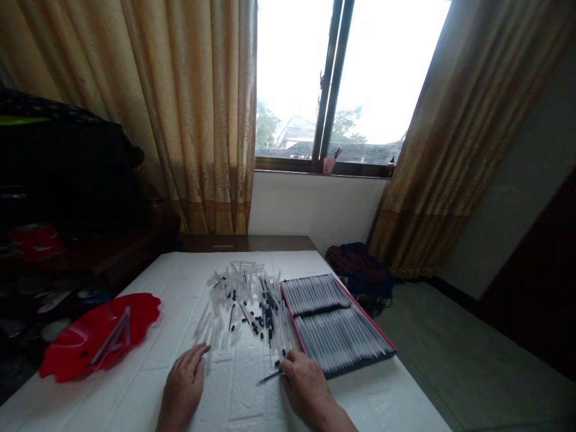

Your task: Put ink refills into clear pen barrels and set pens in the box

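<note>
My left hand [183,381] rests at the table's near side, fingers curled and close together. A clear plastic pen barrel [207,362] shows faintly at its fingertips. My right hand [306,379] is closed around a thin dark pen refill [269,378], whose tip points left; its other end is hidden by the fingers. Ahead of both hands lies a loose heap of clear pen barrels [220,294] mixed with black pen caps [256,327]. Right of the heap is a red-edged shallow box [371,323], filled with two rows of pens [337,339].
A red scalloped plate [146,307] with a few clear pieces stands on the white table [171,279] at left. Dark cluttered shelving [139,240] borders the left side. Dark cloth [360,264] lies beyond the right edge; a pink cup [329,165] stands on the windowsill.
</note>
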`<action>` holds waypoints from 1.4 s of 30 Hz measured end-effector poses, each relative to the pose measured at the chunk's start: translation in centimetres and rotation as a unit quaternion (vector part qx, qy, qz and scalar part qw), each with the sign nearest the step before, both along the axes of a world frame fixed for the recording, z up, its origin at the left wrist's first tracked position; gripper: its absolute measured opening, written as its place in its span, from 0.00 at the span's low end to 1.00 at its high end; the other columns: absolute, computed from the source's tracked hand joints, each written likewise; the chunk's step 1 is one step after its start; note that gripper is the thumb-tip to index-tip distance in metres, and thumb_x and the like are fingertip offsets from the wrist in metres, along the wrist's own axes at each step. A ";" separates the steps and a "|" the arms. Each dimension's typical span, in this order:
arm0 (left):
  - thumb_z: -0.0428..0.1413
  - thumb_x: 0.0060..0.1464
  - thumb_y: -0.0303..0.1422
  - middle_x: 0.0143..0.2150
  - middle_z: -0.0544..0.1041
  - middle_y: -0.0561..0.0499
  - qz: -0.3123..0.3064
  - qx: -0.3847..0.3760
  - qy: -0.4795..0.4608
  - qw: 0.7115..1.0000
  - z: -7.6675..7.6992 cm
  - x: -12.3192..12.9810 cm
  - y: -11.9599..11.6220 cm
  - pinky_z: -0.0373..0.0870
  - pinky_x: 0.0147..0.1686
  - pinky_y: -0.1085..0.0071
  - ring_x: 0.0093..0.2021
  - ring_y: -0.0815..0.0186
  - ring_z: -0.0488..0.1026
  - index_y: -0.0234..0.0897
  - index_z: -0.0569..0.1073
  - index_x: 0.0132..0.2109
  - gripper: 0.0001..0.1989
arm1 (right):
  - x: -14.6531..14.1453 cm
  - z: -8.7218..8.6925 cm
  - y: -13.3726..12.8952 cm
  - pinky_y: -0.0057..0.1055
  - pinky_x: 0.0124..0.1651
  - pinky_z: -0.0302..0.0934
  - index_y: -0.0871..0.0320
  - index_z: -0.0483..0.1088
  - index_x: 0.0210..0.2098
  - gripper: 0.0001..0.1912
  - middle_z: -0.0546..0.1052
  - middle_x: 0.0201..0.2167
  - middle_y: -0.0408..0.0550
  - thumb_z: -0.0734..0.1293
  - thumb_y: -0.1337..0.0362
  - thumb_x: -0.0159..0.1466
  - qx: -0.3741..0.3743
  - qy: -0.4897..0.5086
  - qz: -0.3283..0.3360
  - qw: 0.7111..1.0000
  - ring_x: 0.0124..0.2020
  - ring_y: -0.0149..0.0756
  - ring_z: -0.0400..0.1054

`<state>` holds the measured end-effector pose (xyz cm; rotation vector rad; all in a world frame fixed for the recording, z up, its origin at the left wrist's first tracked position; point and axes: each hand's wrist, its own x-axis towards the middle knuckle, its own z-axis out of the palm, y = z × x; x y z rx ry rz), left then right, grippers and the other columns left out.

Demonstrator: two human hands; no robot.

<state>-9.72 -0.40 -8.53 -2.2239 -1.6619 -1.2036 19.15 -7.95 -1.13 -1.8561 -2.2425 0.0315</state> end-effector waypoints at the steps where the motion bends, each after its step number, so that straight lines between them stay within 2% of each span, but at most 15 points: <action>1: 0.46 0.52 0.34 0.40 0.82 0.48 0.000 -0.003 -0.001 1.000 0.0 0.0 0.0 0.74 0.44 0.62 0.42 0.59 0.78 0.41 0.77 0.40 0.16 | 0.0 -0.1 0.2 0.25 0.31 0.56 0.53 0.75 0.31 0.11 0.77 0.33 0.47 0.63 0.73 0.58 0.001 -0.007 0.002 1.000 0.34 0.37 0.72; 10: 0.46 0.53 0.33 0.41 0.81 0.47 -0.006 0.000 0.003 1.000 -0.2 0.0 -0.2 0.74 0.45 0.61 0.43 0.59 0.77 0.40 0.77 0.42 0.16 | -0.8 -0.2 2.1 0.24 0.29 0.55 0.54 0.73 0.30 0.08 0.77 0.33 0.47 0.64 0.72 0.58 0.016 0.015 0.020 1.000 0.31 0.35 0.72; 15: 0.46 0.53 0.33 0.42 0.81 0.47 -0.001 -0.011 -0.005 1.000 -0.2 0.0 -0.4 0.74 0.46 0.60 0.44 0.58 0.77 0.40 0.77 0.42 0.16 | -1.9 -0.1 2.4 0.23 0.32 0.57 0.55 0.68 0.35 0.09 0.77 0.32 0.45 0.58 0.70 0.65 0.037 0.107 0.006 0.994 0.33 0.34 0.73; 17: 0.46 0.53 0.33 0.42 0.81 0.47 0.001 -0.017 -0.008 1.000 -0.1 0.1 -0.5 0.74 0.46 0.59 0.44 0.58 0.77 0.39 0.77 0.43 0.16 | -2.2 -0.7 2.6 0.23 0.32 0.59 0.56 0.67 0.39 0.09 0.78 0.28 0.45 0.57 0.69 0.65 0.040 0.220 0.010 0.975 0.32 0.34 0.73; 20: 0.46 0.53 0.34 0.42 0.81 0.47 0.005 -0.032 -0.015 0.999 0.2 0.2 -0.7 0.74 0.46 0.59 0.44 0.58 0.77 0.39 0.77 0.43 0.17 | -2.7 -2.6 3.4 0.24 0.26 0.60 0.59 0.65 0.46 0.13 0.77 0.25 0.45 0.56 0.63 0.65 0.048 0.409 0.035 0.911 0.23 0.33 0.70; 23: 0.47 0.52 0.36 0.42 0.81 0.47 0.021 -0.052 -0.037 0.998 0.6 0.2 -0.7 0.74 0.46 0.60 0.44 0.58 0.77 0.39 0.77 0.42 0.17 | -2.9 -5.0 4.2 0.23 0.20 0.59 0.60 0.69 0.44 0.19 0.76 0.24 0.46 0.56 0.53 0.65 0.059 0.516 0.046 0.853 0.16 0.29 0.65; 26: 0.48 0.52 0.38 0.42 0.81 0.48 0.046 -0.082 -0.064 0.993 1.2 0.1 -0.7 0.74 0.46 0.63 0.44 0.59 0.77 0.40 0.77 0.42 0.17 | -2.8 -6.5 4.7 0.25 0.25 0.64 0.60 0.73 0.40 0.19 0.78 0.27 0.51 0.61 0.52 0.62 0.062 0.572 0.044 0.817 0.21 0.33 0.70; 28: 0.48 0.51 0.38 0.41 0.81 0.49 0.061 -0.099 -0.072 0.991 1.9 0.1 -0.7 0.74 0.45 0.64 0.43 0.60 0.77 0.41 0.77 0.42 0.16 | -2.6 -6.7 4.9 0.27 0.30 0.67 0.60 0.73 0.40 0.16 0.80 0.32 0.53 0.63 0.55 0.61 0.061 0.586 0.044 0.807 0.28 0.37 0.73; 31: 0.50 0.52 0.38 0.40 0.81 0.49 0.068 -0.092 -0.045 0.992 3.3 0.8 -0.8 0.72 0.45 0.63 0.42 0.59 0.77 0.42 0.77 0.41 0.14 | -2.4 -6.5 4.9 0.27 0.35 0.67 0.58 0.72 0.38 0.11 0.80 0.33 0.52 0.66 0.59 0.59 0.062 0.581 0.043 0.810 0.35 0.39 0.74; 34: 0.52 0.53 0.37 0.40 0.80 0.50 0.055 -0.086 0.024 0.994 5.2 2.4 -0.8 0.69 0.46 0.61 0.44 0.59 0.74 0.44 0.76 0.40 0.11 | -2.6 -6.0 4.6 0.26 0.32 0.67 0.57 0.71 0.36 0.11 0.79 0.31 0.49 0.65 0.57 0.60 0.067 0.592 0.043 0.802 0.32 0.37 0.74; 37: 0.55 0.52 0.34 0.42 0.78 0.50 0.050 -0.128 0.101 0.985 6.9 4.4 -0.7 0.65 0.47 0.62 0.46 0.59 0.72 0.43 0.76 0.40 0.08 | -3.0 -5.8 4.2 0.25 0.29 0.66 0.57 0.70 0.38 0.14 0.79 0.32 0.48 0.62 0.53 0.62 0.078 0.621 0.020 0.779 0.26 0.33 0.71; 39: 0.56 0.52 0.34 0.43 0.77 0.49 0.063 -0.153 0.140 0.976 7.5 5.4 -0.4 0.62 0.48 0.61 0.47 0.58 0.71 0.41 0.75 0.40 0.08 | -3.1 -6.0 4.0 0.25 0.28 0.66 0.57 0.71 0.40 0.16 0.78 0.32 0.47 0.62 0.51 0.63 0.086 0.635 -0.003 0.767 0.23 0.31 0.70; 42: 0.57 0.51 0.34 0.42 0.76 0.47 0.076 -0.169 0.159 0.970 7.6 6.1 0.0 0.60 0.48 0.60 0.47 0.57 0.70 0.39 0.75 0.37 0.07 | -3.0 -6.4 4.0 0.25 0.27 0.65 0.57 0.73 0.42 0.19 0.78 0.31 0.48 0.62 0.50 0.63 0.084 0.635 -0.012 0.768 0.22 0.31 0.69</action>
